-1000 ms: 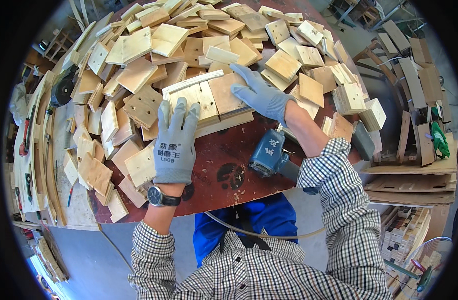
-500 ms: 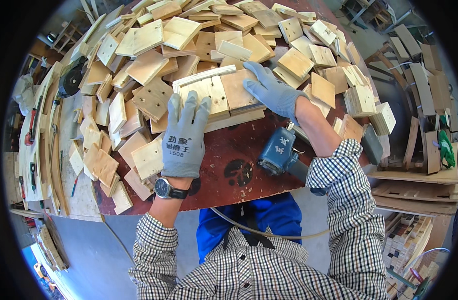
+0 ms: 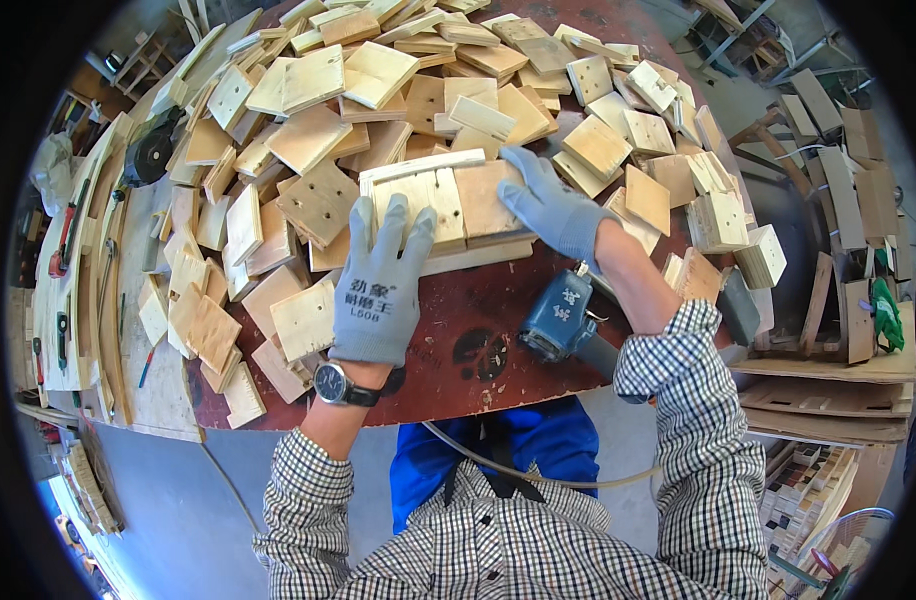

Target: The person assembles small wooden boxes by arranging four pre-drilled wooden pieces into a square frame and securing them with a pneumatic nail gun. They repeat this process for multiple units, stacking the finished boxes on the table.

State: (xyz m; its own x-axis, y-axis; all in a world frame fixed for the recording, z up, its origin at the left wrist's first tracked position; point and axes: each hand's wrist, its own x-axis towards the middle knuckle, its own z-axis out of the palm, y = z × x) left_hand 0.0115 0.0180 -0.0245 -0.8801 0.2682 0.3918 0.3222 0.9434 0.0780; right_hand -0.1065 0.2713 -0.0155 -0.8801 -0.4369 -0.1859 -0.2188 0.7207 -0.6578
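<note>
On the red tabletop [image 3: 448, 380] lies a row of plywood pieces: a pale plywood block [image 3: 418, 200] with dark holes beside a smoother plywood block [image 3: 486, 198]. A thin wood strip [image 3: 423, 165] runs along their far edge, and more wood shows beneath them. My left hand [image 3: 383, 290], in a grey glove, rests with fingers spread flat on the pale block. My gloved right hand [image 3: 558, 205] grips the smoother block's right end, fingers at the far corner, thumb lower on it. A blue air nailer [image 3: 560, 315] lies below my right wrist, touched by neither hand.
A heap of plywood blocks [image 3: 313, 135] surrounds the work on the far side and left. Several thicker blocks [image 3: 718, 220] stand at the right. Long boards with hand tools, including red-handled pliers [image 3: 63, 240], lie at far left. A hose [image 3: 538, 480] crosses in front of my legs.
The left hand has shifted slightly right on the pale block. The right hand's fingers have come a little lower onto the right block. The blocks sit slightly farther right and lower in view.
</note>
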